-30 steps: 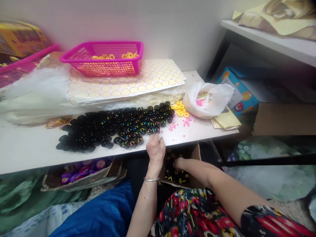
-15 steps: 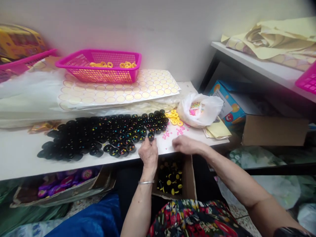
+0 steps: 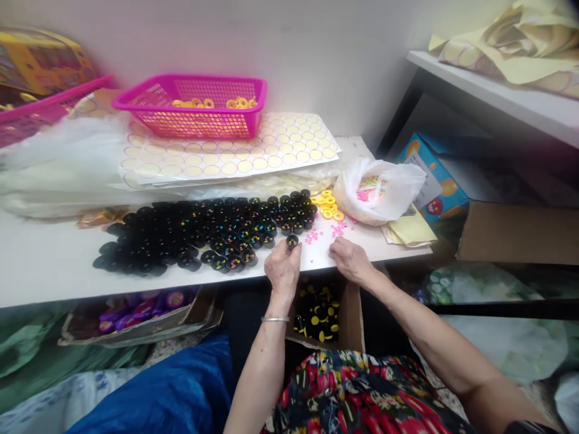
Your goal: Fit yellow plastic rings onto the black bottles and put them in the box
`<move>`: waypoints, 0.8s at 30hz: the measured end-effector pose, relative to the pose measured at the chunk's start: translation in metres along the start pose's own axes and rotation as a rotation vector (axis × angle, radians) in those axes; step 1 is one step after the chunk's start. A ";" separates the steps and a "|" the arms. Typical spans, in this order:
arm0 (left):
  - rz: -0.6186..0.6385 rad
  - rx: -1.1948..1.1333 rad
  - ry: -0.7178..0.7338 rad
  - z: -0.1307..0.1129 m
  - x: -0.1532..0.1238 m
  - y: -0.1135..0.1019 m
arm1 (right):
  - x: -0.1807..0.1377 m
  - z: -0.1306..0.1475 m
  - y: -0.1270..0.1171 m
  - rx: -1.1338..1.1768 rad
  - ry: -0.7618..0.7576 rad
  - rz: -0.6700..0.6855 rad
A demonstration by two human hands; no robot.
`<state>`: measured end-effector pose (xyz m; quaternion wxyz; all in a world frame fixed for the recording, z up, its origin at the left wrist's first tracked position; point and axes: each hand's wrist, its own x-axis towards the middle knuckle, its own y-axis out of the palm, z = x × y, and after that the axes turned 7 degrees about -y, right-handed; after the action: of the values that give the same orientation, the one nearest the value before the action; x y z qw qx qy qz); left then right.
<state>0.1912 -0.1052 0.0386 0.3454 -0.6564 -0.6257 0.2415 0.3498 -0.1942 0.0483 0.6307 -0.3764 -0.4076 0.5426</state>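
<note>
A wide cluster of small black cups [image 3: 203,232] with coloured bits inside covers the white tabletop [image 3: 40,271]. At the cluster's right end my left hand [image 3: 283,268] pinches one black cup [image 3: 292,242] near the table's front edge. Just to the right, my right hand [image 3: 350,259] rests on the table with its fingers curled beside loose pink beads [image 3: 337,229]; what it holds, if anything, is hidden. Yellow rings [image 3: 329,205] lie behind the beads.
A pink basket [image 3: 199,108] with yellow rings sits on sticker sheets [image 3: 235,154] at the back. A white plastic bag [image 3: 380,190] lies at the right. Under the table, a cardboard box [image 3: 319,310] holds black and yellow pieces. A shelf [image 3: 493,96] rises at the right.
My right hand came up out of the box below the table and settled on the tabletop by the pink beads. My left hand stayed at the cluster's right end, on a cup.
</note>
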 end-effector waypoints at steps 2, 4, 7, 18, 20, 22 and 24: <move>0.029 -0.010 0.059 0.001 -0.003 -0.001 | 0.003 0.004 0.000 -0.073 -0.006 0.011; 0.061 -0.022 0.103 0.001 -0.005 -0.002 | 0.008 0.006 -0.002 -0.094 0.002 0.041; 0.095 -0.053 0.129 0.001 -0.006 -0.002 | 0.019 0.008 -0.007 -0.054 0.070 0.128; 0.113 -0.074 0.126 0.002 -0.005 0.003 | 0.041 0.002 -0.018 -0.093 0.215 0.275; 0.130 -0.074 0.120 0.002 -0.004 0.002 | 0.043 0.000 -0.018 -0.088 0.256 0.261; 0.155 -0.077 0.109 0.001 -0.004 0.000 | 0.043 -0.004 -0.018 -0.096 0.293 0.245; 0.173 -0.078 0.100 0.001 -0.003 -0.001 | 0.044 -0.008 -0.018 -0.055 0.316 0.217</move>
<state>0.1896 -0.1083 0.0380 0.3281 -0.7323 -0.5574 0.2128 0.3675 -0.1535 0.0662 0.6143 -0.5155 -0.2752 0.5301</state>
